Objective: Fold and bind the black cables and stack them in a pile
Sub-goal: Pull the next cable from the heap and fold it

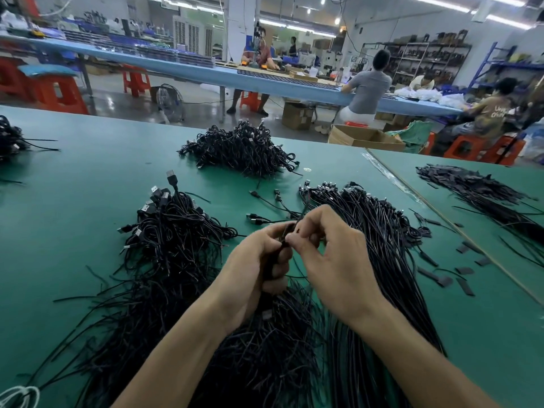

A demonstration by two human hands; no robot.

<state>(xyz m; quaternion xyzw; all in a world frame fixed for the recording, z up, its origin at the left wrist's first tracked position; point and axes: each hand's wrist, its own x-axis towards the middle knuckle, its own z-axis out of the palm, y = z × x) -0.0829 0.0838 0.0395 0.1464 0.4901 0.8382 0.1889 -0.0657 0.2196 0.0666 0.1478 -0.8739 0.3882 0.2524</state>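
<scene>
My left hand (259,260) grips a folded black cable (269,267) upright in its fist over the green table (88,178). My right hand (329,248) pinches the thin black tie at the top of that bundle, fingertips meeting the left thumb. Loose straight black cables (379,240) lie fanned out to the right of my hands. A heap of cables with USB plugs (170,231) sits to the left. A pile of bound cables (244,148) stands farther back in the middle.
Black ties and small black strips (482,195) lie on the right part of the table beyond a seam. Another cable heap (8,139) sits at the far left edge. Several people sit on orange stools at a long blue bench (206,72) behind.
</scene>
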